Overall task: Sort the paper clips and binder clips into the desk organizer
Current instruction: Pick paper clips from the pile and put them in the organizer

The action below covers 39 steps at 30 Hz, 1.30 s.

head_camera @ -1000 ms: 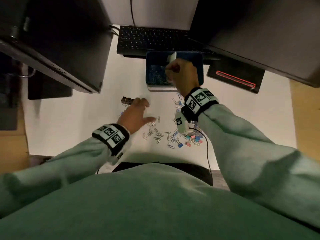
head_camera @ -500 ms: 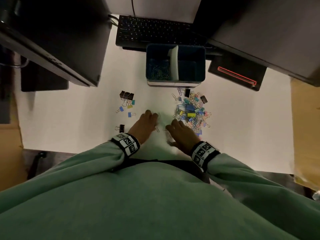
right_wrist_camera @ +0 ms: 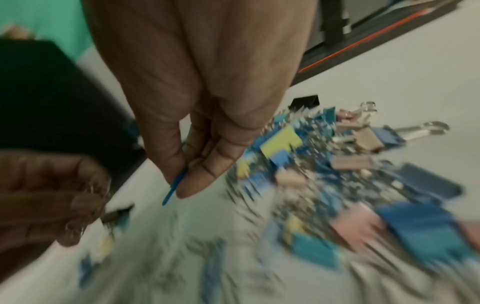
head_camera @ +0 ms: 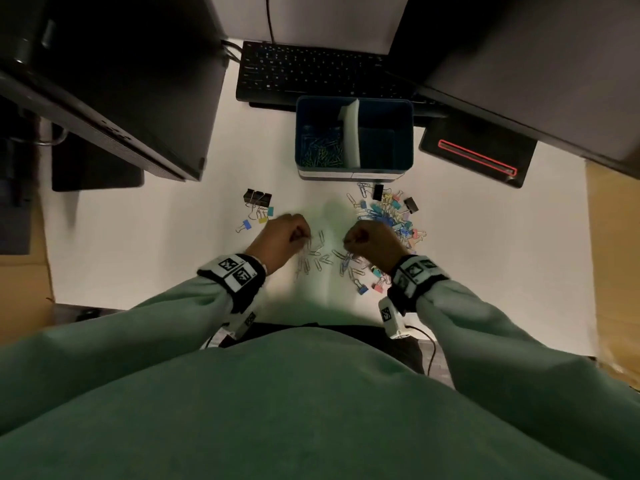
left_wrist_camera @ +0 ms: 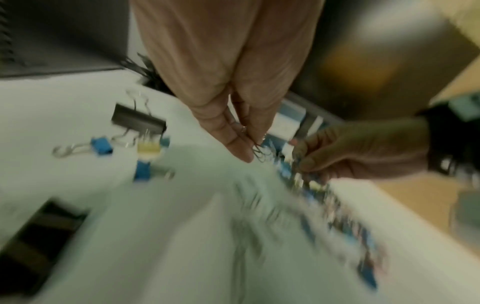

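The left hand has its fingers curled in, the fingertips pressed together and pinching a few silver paper clips; I can't count them. The right hand is bunched the same way, thumb and fingertips nipping one blue paper clip that sticks out below them, perhaps with more behind it.

Between and just under the two sets of fingers lie loose paper clips on the white desk, roughly a dozen, though blur makes a firm count impossible. Beyond the right fingers, and trailing back under that wrist, sits the big mixed heap of coloured binder clips and paper clips, too tangled to number; two black binder clips lie at its far edge. Beyond the left fingers is a small group: a clump of black binder clips, whose number I can't make out, and about four small coloured ones, blue and yellow among them.

Straight ahead of both hands stands one blue organizer with a white divider making two compartments. The compartment on the left-hand side holds a pile of paper clips; nothing shows in the other.

Past it lies one black keyboard, its key legends too small to read. The wristbands carry black-and-white square markers, no readable words.
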### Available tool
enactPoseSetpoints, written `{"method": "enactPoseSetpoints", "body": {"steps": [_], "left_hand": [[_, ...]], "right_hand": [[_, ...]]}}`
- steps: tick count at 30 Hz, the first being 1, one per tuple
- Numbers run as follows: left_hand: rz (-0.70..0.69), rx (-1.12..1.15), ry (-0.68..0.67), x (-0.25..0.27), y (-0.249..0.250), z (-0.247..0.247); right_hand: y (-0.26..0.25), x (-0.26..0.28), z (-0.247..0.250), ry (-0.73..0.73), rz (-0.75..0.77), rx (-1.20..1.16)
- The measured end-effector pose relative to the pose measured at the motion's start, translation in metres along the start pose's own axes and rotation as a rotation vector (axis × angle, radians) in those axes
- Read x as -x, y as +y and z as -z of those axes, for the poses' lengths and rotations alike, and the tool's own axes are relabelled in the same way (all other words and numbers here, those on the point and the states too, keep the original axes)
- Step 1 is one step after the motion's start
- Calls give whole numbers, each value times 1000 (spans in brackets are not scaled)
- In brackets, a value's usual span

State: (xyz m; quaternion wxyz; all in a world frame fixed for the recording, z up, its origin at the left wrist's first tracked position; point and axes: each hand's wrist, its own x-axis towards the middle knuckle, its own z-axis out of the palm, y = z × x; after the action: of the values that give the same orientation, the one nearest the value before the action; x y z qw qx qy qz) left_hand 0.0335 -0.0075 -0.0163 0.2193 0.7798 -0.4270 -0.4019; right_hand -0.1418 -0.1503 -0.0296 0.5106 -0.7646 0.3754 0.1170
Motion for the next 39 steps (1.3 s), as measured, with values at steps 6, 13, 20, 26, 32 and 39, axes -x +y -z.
{"method": "enactPoseSetpoints", "body": {"steps": [6, 13, 20, 26, 32, 39], "left_hand": [[-36, 302, 314, -26, 66, 73], [-143, -73, 331, -52, 62, 75], [-48, -411, -290, 21, -23, -5], [-102, -338, -172, -4, -14, -26], [-171, -344, -122, -17, -21, -28], [-225, -375, -106, -16, -16, -45]], "right_hand": [[-86, -11, 58, 271, 227, -429], [-108, -46, 64, 434, 298, 116], [-8, 32, 11, -71, 187, 515], [6, 26, -19, -58, 218, 613], [-2, 11, -20, -8, 251, 571], [1, 13, -49, 14, 218, 636]]}}
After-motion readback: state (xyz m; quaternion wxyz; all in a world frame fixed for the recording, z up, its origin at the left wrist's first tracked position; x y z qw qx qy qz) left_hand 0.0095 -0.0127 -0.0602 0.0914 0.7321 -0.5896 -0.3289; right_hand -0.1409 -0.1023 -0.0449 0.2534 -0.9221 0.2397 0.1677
